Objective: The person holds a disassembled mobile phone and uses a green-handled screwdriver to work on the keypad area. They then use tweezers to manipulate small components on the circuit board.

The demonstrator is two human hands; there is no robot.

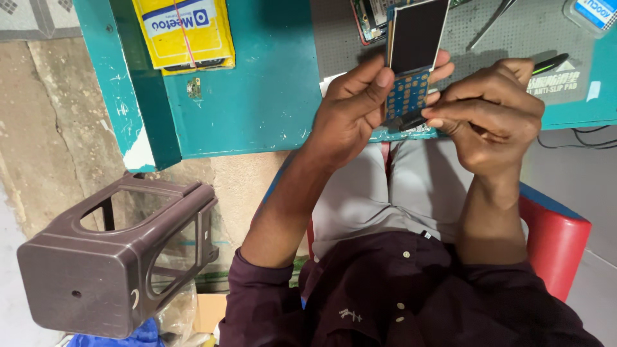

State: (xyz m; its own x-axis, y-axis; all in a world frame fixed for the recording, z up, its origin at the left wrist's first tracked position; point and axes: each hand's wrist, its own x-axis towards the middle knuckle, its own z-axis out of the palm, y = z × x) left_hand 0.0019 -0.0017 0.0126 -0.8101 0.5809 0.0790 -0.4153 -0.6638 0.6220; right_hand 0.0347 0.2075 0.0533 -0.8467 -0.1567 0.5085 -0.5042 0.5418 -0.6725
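Note:
My left hand (350, 109) holds a small opened phone board (411, 64) upright, with a dark screen on top and a blue keypad circuit with gold contacts below. My right hand (491, 115) pinches a thin dark tool (406, 121) whose tip touches the lower edge of the blue keypad part. Both hands hover over the front edge of a teal worktable (257, 96), above my lap.
A grey anti-slip mat (533, 38) covers the table's right part, with tweezers (491, 22), a black pen-like tool (549, 63) and another opened phone (369, 19). A yellow packet (183, 32) lies at the left. A brown plastic stool (116, 254) stands on the floor at left; I sit on a red seat (556, 241).

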